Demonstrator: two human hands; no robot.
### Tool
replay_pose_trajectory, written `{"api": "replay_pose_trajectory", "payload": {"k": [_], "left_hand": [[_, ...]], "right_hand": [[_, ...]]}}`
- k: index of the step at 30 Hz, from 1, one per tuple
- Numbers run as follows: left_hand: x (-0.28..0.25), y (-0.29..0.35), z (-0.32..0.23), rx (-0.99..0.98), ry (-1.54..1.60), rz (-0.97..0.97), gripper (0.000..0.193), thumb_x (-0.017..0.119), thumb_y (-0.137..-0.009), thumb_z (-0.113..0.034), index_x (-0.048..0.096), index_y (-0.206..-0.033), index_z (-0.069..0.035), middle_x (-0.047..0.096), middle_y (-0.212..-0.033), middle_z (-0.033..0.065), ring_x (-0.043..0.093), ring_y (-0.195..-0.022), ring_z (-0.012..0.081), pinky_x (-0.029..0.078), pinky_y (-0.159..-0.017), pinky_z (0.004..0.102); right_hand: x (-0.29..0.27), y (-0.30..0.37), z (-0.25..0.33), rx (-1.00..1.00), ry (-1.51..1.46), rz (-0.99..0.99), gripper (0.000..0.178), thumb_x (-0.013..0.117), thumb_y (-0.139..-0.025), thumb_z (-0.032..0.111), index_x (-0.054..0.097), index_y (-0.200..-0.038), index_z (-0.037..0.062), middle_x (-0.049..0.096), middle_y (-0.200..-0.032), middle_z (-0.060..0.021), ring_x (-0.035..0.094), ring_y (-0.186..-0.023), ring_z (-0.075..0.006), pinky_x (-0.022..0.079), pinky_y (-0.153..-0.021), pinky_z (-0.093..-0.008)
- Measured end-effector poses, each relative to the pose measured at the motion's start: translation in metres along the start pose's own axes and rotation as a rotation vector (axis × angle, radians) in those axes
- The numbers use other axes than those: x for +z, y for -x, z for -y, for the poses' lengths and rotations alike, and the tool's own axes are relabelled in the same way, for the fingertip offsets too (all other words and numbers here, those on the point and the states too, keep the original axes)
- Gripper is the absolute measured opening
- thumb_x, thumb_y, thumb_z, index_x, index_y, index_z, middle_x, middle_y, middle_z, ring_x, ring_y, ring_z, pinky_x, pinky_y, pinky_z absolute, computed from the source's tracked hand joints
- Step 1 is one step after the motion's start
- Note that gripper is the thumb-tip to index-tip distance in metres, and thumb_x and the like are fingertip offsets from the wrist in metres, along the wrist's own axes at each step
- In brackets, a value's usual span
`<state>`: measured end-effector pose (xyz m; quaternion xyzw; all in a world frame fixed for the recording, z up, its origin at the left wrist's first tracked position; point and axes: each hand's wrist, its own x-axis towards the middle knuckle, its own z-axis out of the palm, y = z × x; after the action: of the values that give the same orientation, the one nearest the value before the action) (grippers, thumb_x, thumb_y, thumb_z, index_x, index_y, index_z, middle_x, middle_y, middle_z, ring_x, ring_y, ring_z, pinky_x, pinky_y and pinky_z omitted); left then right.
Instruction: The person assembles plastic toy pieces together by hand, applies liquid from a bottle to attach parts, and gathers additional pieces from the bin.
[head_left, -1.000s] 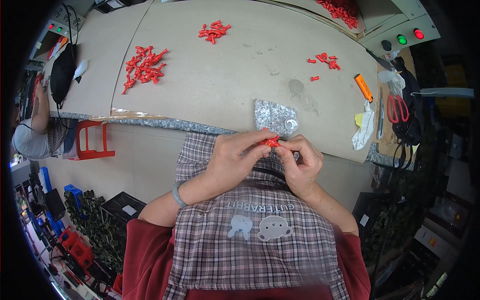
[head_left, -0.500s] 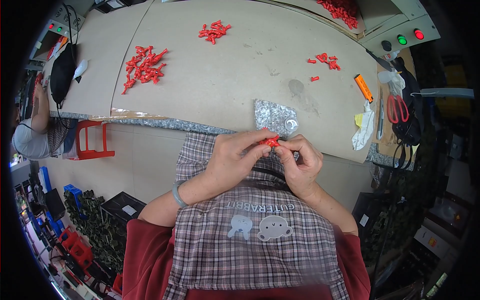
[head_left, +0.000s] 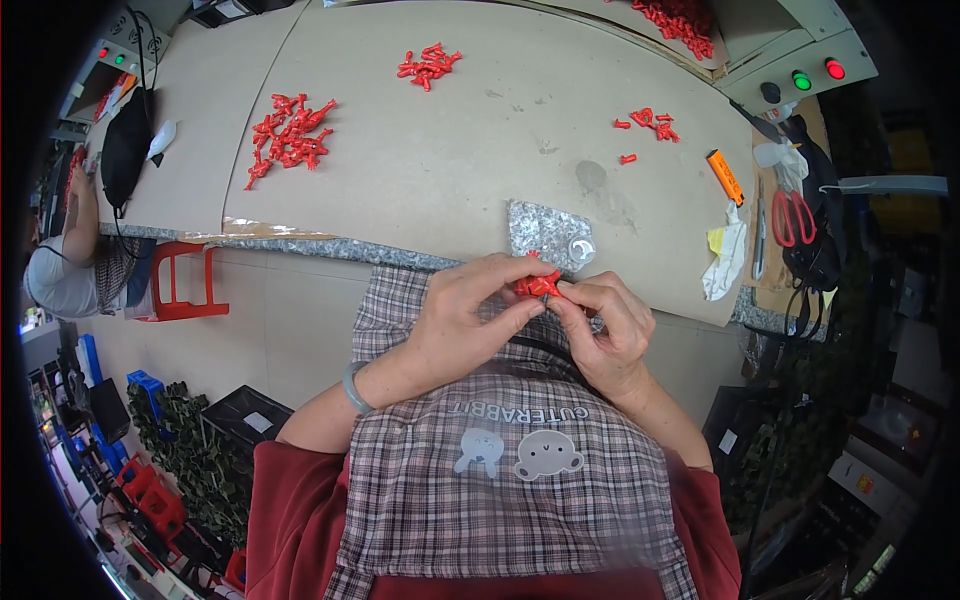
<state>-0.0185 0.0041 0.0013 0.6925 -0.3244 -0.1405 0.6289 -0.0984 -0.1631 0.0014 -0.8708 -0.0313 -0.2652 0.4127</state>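
Between my two hands, just off the front edge of the table, is a small glossy red plastic figure (head_left: pixel 538 286). My left hand (head_left: pixel 465 310) pinches it from one side, thumb below and fingers above. From the other side, my right hand (head_left: pixel 608 328) closes its thumb and forefinger on it. The fingers hide much of its shape. Right beyond my hands, the table edge has a grey speckled patch (head_left: pixel 535 228) with a small round clear piece (head_left: pixel 580 248) on it.
Red figures lie in a large pile (head_left: pixel 290 135) at left and a smaller pile (head_left: pixel 428 66) at the back. A few red parts (head_left: pixel 655 124), an orange-handled cutter (head_left: pixel 725 177) and red scissors (head_left: pixel 795 218) are at right. Far left, a person (head_left: pixel 75 260) sits by a red stool (head_left: pixel 190 280).
My right hand has shifted slightly right and its fingers have turned a little around the red figure. More of the figure shows now. The piles on the table stay put.
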Motion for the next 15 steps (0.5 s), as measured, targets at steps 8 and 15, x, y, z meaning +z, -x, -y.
{"api": "replay_pose_trajectory", "payload": {"k": [8, 15], "left_hand": [[0.003, 0.004, 0.005, -0.139, 0.053, -0.016, 0.037, 0.07, -0.086, -0.002, 0.06, -0.122, 0.001, 0.07, -0.101, 0.0094, 0.066, -0.088, 0.0144, 0.053, -0.077, 0.0263], [-0.009, -0.001, 0.006, -0.423, 0.601, 0.045, 0.029, 0.056, -0.1, -0.013, 0.056, -0.127, -0.001, 0.07, -0.094, 0.0122, 0.063, -0.074, 0.011, 0.049, -0.064, 0.0224]], "right_hand": [[-0.002, -0.006, 0.006, -0.018, 0.055, 0.021, 0.035, 0.085, -0.07, 0.008, 0.066, -0.098, 0.0014, 0.066, -0.079, -0.0083, 0.065, -0.067, -0.0194, 0.052, -0.055, -0.0281], [-0.012, -0.009, 0.0, 0.017, 0.022, -0.026, 0.033, 0.081, -0.073, 0.003, 0.064, -0.102, 0.0007, 0.065, -0.087, -0.0108, 0.063, -0.067, -0.0176, 0.052, -0.055, -0.0266]]}}
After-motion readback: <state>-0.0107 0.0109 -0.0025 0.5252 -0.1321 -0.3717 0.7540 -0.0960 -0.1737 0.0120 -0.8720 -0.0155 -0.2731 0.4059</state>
